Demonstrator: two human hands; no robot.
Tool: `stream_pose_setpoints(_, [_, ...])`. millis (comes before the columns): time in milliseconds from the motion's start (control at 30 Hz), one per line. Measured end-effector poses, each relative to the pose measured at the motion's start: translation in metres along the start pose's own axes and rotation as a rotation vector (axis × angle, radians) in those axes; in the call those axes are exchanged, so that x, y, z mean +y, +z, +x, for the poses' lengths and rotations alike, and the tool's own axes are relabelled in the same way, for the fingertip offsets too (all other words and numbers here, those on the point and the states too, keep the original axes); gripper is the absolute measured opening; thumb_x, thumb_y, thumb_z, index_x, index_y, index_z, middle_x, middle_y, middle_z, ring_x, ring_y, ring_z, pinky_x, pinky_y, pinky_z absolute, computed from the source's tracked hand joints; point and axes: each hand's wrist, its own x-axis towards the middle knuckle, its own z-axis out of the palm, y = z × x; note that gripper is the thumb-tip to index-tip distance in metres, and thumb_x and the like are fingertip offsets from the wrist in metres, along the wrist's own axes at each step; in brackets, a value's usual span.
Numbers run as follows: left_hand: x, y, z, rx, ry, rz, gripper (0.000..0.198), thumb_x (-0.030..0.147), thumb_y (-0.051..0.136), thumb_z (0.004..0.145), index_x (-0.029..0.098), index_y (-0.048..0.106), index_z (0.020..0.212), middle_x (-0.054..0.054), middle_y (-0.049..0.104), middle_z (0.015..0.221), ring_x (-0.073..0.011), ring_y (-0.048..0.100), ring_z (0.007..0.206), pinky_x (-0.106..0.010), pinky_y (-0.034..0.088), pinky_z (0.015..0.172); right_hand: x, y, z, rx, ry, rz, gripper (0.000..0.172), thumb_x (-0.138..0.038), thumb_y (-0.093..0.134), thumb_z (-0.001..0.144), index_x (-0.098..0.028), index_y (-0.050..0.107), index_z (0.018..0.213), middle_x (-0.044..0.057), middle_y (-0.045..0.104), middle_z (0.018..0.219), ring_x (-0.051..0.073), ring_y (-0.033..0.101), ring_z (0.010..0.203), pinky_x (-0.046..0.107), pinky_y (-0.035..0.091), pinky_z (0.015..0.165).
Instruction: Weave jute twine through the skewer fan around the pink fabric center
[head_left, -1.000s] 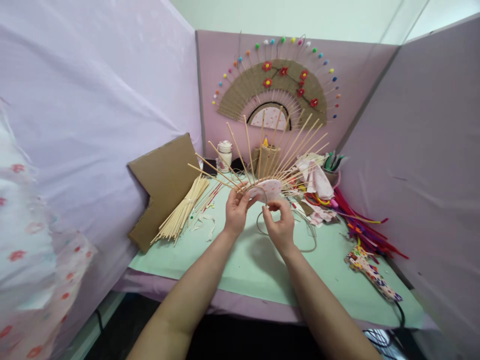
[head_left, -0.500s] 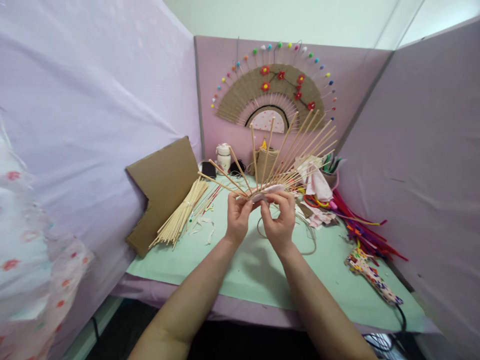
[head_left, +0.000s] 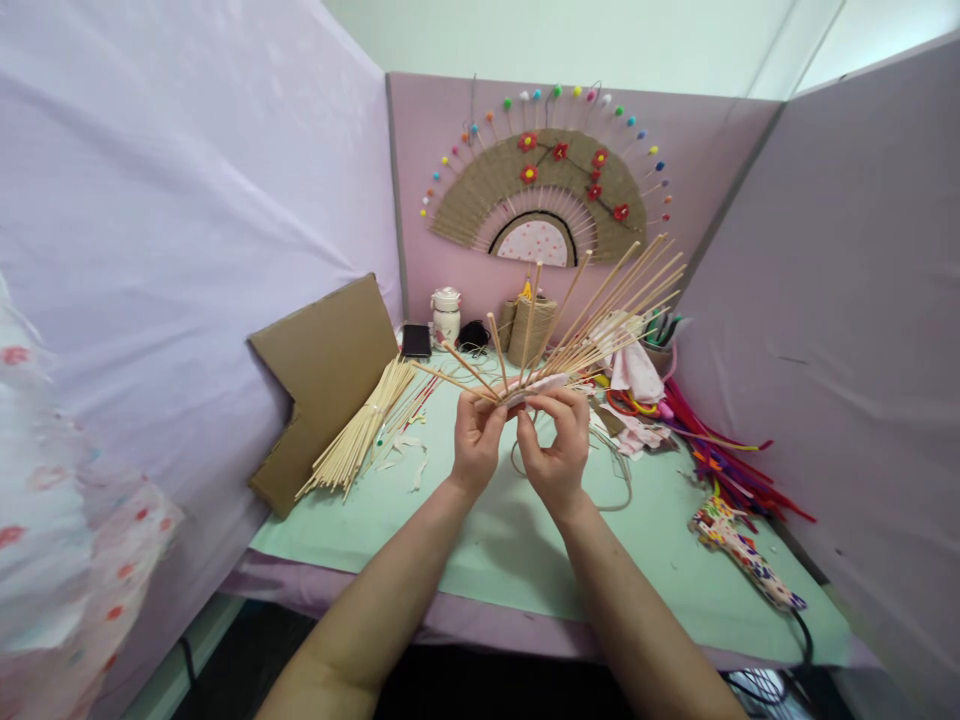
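Over the worktop (head_left: 499, 570), the left hand (head_left: 475, 448) and right hand (head_left: 556, 460) are pinching the stick fan (head_left: 550, 382) by its base; bundled wooden sticks (head_left: 364, 425) are lying near the worktop's left edge.

Near tabletop (head_left: 502, 560) lies open; splayed sticks (head_left: 581, 345) bar the way beyond.

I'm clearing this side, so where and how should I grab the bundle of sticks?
Probably at the band, from the right: it gathers the bundle of sticks there, while the near ends splay and the cardboard flanks the left.
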Motion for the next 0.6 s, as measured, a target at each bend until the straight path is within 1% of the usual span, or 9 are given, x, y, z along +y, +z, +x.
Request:
stream_pose_setpoints(133, [0.000,-0.001,0.000,0.012,0.028,0.001,0.030,0.038,0.078,0.072,0.025,0.058,0.089,-0.002,0.071,0.088,-0.0193,0.068,0.091,-0.035,0.051,0.090,-0.001,0.000,-0.002,-0.081,-0.124,-0.067,0.028,-0.014,0.062,0.082,-0.025,0.063,0.108,0.007,0.056,0.101,0.020,0.057,0.094,0.038,0.050,0.081])
stream_pose_setpoints(200, [-0.001,-0.002,0.000,0.003,0.048,0.024,0.028,0.038,0.075,0.075,0.024,0.058,0.091,-0.002,0.071,0.088,-0.0189,0.069,0.090,-0.034,0.051,0.089,0.001,0.000,-0.003,-0.105,-0.155,-0.101,0.030,-0.015,0.061,0.083,-0.026,0.064,0.111,0.007,0.057,0.103,0.020,0.058,0.094,0.039,0.050,0.082])
stream_pose_setpoints(333, [-0.006,-0.008,0.001,-0.086,0.147,0.110,0.021,0.034,0.066,0.085,0.023,0.055,0.098,-0.001,0.072,0.092,-0.0165,0.069,0.091,-0.034,0.052,0.088,0.005,0.000,-0.006,-0.115,-0.169,-0.101,0.033,-0.014,0.062,0.082,-0.025,0.064,0.113,0.008,0.058,0.106,0.022,0.059,0.096,0.041,0.050,0.082])
stream_pose_setpoints(400, [-0.008,-0.010,0.002,-0.122,0.192,0.137,0.018,0.030,0.064,0.087,0.023,0.055,0.101,-0.001,0.072,0.096,-0.0154,0.069,0.093,-0.033,0.052,0.089,0.005,0.000,-0.007,-0.118,-0.164,-0.086,0.035,-0.013,0.062,0.081,-0.024,0.064,0.114,0.009,0.058,0.107,0.022,0.059,0.097,0.041,0.050,0.084])
stream_pose_setpoints(500, [-0.011,-0.012,0.003,-0.142,0.227,0.152,0.018,0.027,0.063,0.088,0.024,0.054,0.103,-0.003,0.072,0.103,-0.0154,0.069,0.097,-0.033,0.053,0.090,0.005,-0.001,-0.008,-0.113,-0.152,-0.072,0.036,-0.012,0.061,0.081,-0.025,0.063,0.115,0.009,0.058,0.107,0.022,0.059,0.098,0.042,0.050,0.085])
stream_pose_setpoints(600, [-0.012,-0.011,0.002,-0.130,0.243,0.168,0.017,0.026,0.062,0.088,0.024,0.055,0.104,-0.003,0.072,0.106,-0.0154,0.069,0.097,-0.033,0.053,0.090,0.005,-0.001,-0.009,-0.114,-0.144,-0.068,0.036,-0.013,0.060,0.081,-0.026,0.063,0.114,0.008,0.058,0.108,0.022,0.060,0.098,0.042,0.050,0.085])
